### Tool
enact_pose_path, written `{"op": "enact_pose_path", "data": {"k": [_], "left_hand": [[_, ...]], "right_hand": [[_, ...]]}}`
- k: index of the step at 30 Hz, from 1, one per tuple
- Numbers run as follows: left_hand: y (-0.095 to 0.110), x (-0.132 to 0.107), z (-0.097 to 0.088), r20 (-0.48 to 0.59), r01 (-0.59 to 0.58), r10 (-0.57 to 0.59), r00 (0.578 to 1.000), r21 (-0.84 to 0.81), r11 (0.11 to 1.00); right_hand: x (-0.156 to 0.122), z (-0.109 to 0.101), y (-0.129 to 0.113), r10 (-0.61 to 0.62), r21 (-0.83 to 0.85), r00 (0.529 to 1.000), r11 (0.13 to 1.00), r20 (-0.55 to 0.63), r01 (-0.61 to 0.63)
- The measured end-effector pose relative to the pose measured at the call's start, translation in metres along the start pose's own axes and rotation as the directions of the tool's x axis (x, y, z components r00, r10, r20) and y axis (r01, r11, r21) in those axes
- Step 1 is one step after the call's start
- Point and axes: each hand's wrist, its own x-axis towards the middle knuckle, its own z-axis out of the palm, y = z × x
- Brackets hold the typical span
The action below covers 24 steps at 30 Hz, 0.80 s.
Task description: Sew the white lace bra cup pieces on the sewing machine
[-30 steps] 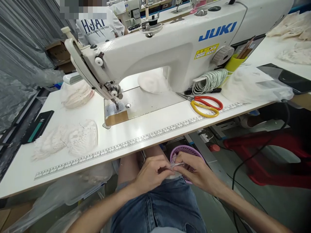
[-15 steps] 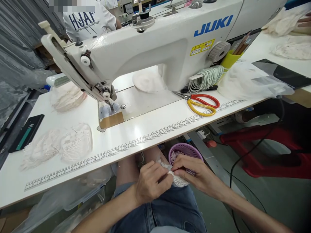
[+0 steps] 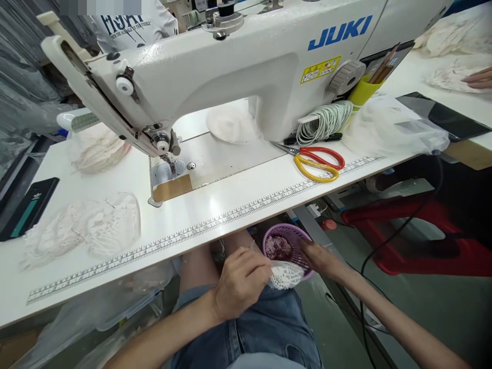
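My left hand (image 3: 238, 282) is closed over my lap and pinches a small white lace piece (image 3: 285, 275) by its edge. My right hand (image 3: 319, 258) reaches down to the rim of a purple plastic basket (image 3: 288, 237) that sits below the table edge and holds small pinkish bits. Its fingertips are partly hidden by the basket, so I cannot make out whether they hold anything. Above my hands stands the white JUKI sewing machine (image 3: 246, 72) on the white table (image 3: 215, 205).
Red-and-yellow scissors (image 3: 317, 163) lie right of the machine, beside a coil of white cord (image 3: 325, 122) and a yellow cup (image 3: 363, 89). White lace pieces (image 3: 82, 230) and a dark phone (image 3: 26, 207) lie at the left. Another person's hand (image 3: 478, 78) rests at the far right. A red stool (image 3: 403, 230) stands on the floor.
My right hand let go of the lace piece and moved right and down to the purple basket. My left hand kept the lace. The view shifted slightly.
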Motion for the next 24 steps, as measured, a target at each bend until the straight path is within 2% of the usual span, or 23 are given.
{"op": "enact_pose_path", "data": {"k": [2, 3, 5, 6, 8, 10, 12, 14, 17, 19, 21, 24], "left_hand": [[0.001, 0.002, -0.003, 0.095, 0.212, -0.203, 0.975, -0.109, 0.971], [0.001, 0.004, -0.005, 0.163, 0.329, -0.305, 0.938, -0.143, 0.933], [0.003, 0.010, -0.012, 0.295, 0.542, -0.480, 0.826, -0.187, 0.819], [0.003, 0.014, -0.015, 0.352, 0.625, -0.540, 0.765, -0.201, 0.754], [0.003, 0.020, -0.021, 0.439, 0.737, -0.610, 0.659, -0.214, 0.642], [0.001, 0.021, -0.026, 0.488, 0.795, -0.643, 0.591, -0.215, 0.567], [-0.001, 0.016, -0.031, 0.508, 0.824, -0.659, 0.555, -0.222, 0.522], [-0.004, 0.008, -0.035, 0.532, 0.847, -0.664, 0.526, -0.261, 0.462], [-0.004, -0.003, -0.040, 0.613, 0.891, -0.650, 0.449, -0.357, 0.279], [-0.002, -0.004, -0.044, 0.665, 0.899, -0.622, 0.414, -0.406, 0.165], [0.001, -0.002, -0.047, 0.695, 0.893, -0.586, 0.417, -0.434, 0.120], [0.005, 0.002, -0.053, 0.712, 0.886, -0.547, 0.440, -0.444, 0.135]], "right_hand": [[-0.005, 0.000, 0.009, 0.051, -0.065, 0.998, 0.996, -0.049, -0.054], [-0.009, -0.003, 0.006, 0.044, -0.068, 0.997, 0.997, -0.060, -0.048], [-0.015, -0.013, -0.010, -0.061, 0.020, 0.998, 0.998, -0.011, 0.061], [-0.016, -0.018, -0.023, -0.158, 0.115, 0.987, 0.981, 0.034, 0.153], [-0.015, -0.022, -0.051, -0.319, 0.287, 0.945, 0.914, 0.077, 0.285], [-0.010, -0.018, -0.075, -0.332, 0.369, 0.943, 0.881, 0.034, 0.296], [-0.003, -0.008, -0.089, -0.279, 0.448, 0.960, 0.855, -0.023, 0.259], [0.003, -0.002, -0.094, -0.252, 0.565, 0.967, 0.794, -0.029, 0.224], [0.010, -0.003, -0.096, -0.263, 0.708, 0.965, 0.683, 0.012, 0.178], [0.011, -0.008, -0.098, -0.270, 0.740, 0.963, 0.652, 0.023, 0.165], [0.012, -0.011, -0.102, -0.284, 0.739, 0.958, 0.652, 0.031, 0.169], [0.011, -0.013, -0.107, -0.303, 0.688, 0.952, 0.702, 0.052, 0.186]]}}
